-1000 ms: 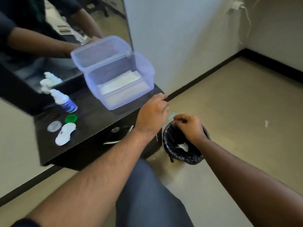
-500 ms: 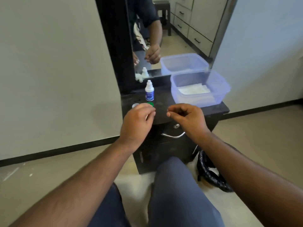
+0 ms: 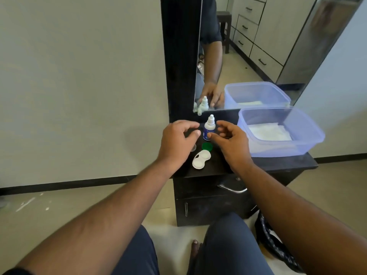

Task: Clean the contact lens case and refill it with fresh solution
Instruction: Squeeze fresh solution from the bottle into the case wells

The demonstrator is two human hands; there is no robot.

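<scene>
One dark cabinet [image 3: 278, 165] stood below one mirror [image 3: 258, 56] and carried one translucent plastic tub [image 3: 309, 139] at its right. Two hands hovered over the top, neither holding anything: the left hand [image 3: 176, 144] and the right hand [image 3: 231, 142] each had loosely curled, spread fingers, flanking one solution bottle [image 3: 209, 130] that stood upright, capped, between them. The step in hand appeared to be the reach for the bottle, so the refill had not yet begun. The next move would call for closing one hand round the bottle, removing its cap, and tipping the nozzle over the wells. One white contact lens case [image 3: 201, 159] lay open near the front edge, both wells facing up; one green cap [image 3: 207, 146] lay just behind it. A second, clear cap [image 3: 193, 148] seemed to lie under the left hand, mostly hidden.
</scene>
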